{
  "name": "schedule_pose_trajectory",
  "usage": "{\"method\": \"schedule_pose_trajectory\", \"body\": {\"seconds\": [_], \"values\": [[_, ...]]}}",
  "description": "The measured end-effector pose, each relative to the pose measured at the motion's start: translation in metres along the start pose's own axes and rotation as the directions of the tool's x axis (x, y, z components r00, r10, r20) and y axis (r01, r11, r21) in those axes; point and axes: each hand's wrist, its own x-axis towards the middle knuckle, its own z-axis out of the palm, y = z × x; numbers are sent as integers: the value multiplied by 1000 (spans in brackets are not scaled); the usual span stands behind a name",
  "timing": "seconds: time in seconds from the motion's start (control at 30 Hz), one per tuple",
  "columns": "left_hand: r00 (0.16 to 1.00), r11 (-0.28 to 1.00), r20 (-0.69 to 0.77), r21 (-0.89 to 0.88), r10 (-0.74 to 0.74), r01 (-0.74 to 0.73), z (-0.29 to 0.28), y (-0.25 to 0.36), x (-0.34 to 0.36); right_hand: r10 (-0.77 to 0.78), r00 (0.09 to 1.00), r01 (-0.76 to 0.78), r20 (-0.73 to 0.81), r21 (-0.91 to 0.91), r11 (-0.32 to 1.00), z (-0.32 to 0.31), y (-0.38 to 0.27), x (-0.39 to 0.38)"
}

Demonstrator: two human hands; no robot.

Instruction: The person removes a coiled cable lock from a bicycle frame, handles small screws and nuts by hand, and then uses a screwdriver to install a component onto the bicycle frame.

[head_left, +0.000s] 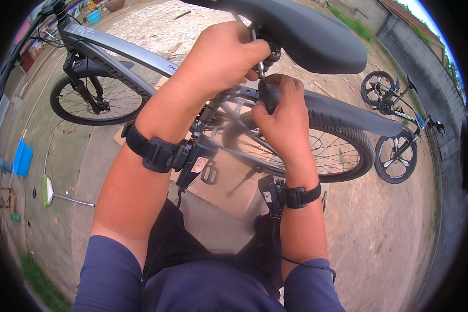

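A bicycle with a grey frame (125, 47) stands across in front of me, its black saddle (317, 39) at the upper right. Just under the saddle, my left hand (223, 57) is closed around a slim silver metal tool (254, 35); its exact kind is unclear. The tool's lower end meets a black plastic piece (268, 94), which my right hand (287, 112) pinches between thumb and fingers. This piece is at the front end of a black mudguard (353, 113) above the rear wheel (356, 151). My fingers partly hide the joint.
Flattened cardboard (226, 182) lies beneath the bicycle. Another bicycle (400, 119) stands at the right near a grey wall (421, 62). At the left are a blue dustpan-like container (23, 157) and a green-and-white broom (48, 191) on the concrete.
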Motion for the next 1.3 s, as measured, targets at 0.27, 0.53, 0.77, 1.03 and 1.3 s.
{"method": "schedule_pose_trajectory", "body": {"seconds": [0.27,0.53,0.77,1.03,1.3], "values": [[1000,996,30,-89,-5,7,-3,-7,2,405,788,-604,464,711,360,2,16,18],[1000,989,15,-148,25,-22,1,-10,-1,383,845,-501,374,805,318,-37,40,59],[997,984,-37,-160,73,-78,8,-17,-3,338,875,-421,347,890,175,-19,52,82],[998,966,-33,-255,-60,49,4,0,-15,213,940,-306,267,936,173,-32,52,105],[995,917,-80,-398,-67,30,17,-10,-7,204,907,-394,368,913,108,-37,40,63]]}}
